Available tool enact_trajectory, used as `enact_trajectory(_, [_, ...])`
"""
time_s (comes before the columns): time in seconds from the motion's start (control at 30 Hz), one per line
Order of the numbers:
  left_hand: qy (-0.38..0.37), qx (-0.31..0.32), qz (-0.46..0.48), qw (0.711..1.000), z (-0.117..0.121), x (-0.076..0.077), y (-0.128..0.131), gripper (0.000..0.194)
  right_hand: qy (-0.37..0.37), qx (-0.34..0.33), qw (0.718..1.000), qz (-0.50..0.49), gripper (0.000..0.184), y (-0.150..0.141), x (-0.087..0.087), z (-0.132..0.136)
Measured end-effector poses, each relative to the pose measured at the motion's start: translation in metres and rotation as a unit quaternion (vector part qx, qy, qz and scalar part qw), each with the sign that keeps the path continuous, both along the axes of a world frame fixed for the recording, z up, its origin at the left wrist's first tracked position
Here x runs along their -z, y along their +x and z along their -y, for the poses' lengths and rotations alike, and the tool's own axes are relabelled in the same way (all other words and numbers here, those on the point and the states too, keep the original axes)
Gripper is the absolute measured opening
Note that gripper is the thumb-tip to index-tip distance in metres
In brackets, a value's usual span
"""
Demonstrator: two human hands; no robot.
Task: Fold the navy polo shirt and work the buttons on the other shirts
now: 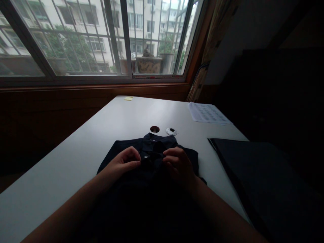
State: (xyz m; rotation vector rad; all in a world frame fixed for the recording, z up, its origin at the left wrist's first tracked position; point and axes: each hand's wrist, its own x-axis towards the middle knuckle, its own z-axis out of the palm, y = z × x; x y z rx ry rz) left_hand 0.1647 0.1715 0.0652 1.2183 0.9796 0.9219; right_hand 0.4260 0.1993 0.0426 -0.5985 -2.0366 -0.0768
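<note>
A dark collared shirt (149, 182) lies on the white table with its collar (148, 141) toward the window. My left hand (124, 160) pinches the shirt's front on the left side, just beside a small light button (145, 157). On the other side of the neck opening, my right hand (178, 163) has its fingers curled on the opposite front edge and grips the cloth. Deep shadow hides the lower part of the shirt and the fingertips of the right hand.
The white table (76, 148) has a round hole (155, 129) and a white grommet cover (171, 131) beyond the collar. Printed sheets (209, 113) lie at the back right, a yellow sticky note (128, 98) at the back left. A large dark flat item (258, 168) covers the right side.
</note>
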Motion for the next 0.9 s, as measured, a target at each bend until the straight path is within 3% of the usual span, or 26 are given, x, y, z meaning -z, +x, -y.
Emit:
enact_trajectory(0.53, [-0.012,0.026,-0.010,1.000,-0.0004,-0.0016,-0.0003,0.032,-0.030,-0.082,0.996,-0.005,0.024,-0.0057,-0.0013,-0.0006])
enact_trajectory(0.9, [-0.022,-0.036,-0.037,0.998,-0.0053,0.0006,-0.0062,0.034,-0.014,-0.071,0.997,-0.020,0.025,-0.0064,0.0007,-0.0050])
